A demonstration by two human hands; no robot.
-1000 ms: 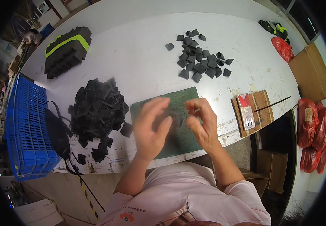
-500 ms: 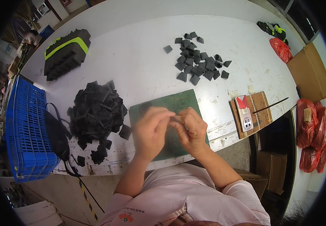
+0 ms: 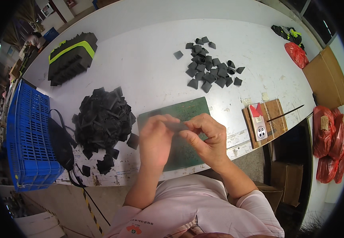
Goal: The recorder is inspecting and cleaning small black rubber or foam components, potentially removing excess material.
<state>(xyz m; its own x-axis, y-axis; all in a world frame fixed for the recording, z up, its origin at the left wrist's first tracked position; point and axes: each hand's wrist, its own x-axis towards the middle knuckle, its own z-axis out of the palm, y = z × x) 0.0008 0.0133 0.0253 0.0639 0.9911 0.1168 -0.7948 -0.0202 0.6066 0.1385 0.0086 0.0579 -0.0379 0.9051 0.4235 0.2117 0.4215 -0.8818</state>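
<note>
Above the green cutting mat (image 3: pixel 172 108) my hands work close together on a small dark grey fabric piece (image 3: pixel 176 126). My left hand (image 3: pixel 155 139), slightly smeared, has its fingers closed on the piece's left end. Thumb and forefinger of my right hand (image 3: pixel 208 137) pinch the other end. To the left of the mat rises a heap of flat black pieces (image 3: pixel 102 119), with one loose black square (image 3: pixel 132 141) by the mat's edge. Beyond the mat lies a scattered group of small folded dark pieces (image 3: pixel 209 71), some with an open end showing.
On the right a phone (image 3: pixel 258 123) and a thin dark rod (image 3: pixel 285 113) lie on a wooden board (image 3: pixel 274 115). A blue crate (image 3: pixel 35 139) and black strapped pouch (image 3: pixel 60 141) stand left. A banded dark stack (image 3: pixel 72 59) sits far left; red bags (image 3: pixel 329 139) hang right.
My hands have moved slightly apart, and the dark piece now shows between them. The right thumb and forefinger have spread wider along it. The view has shifted slightly.
</note>
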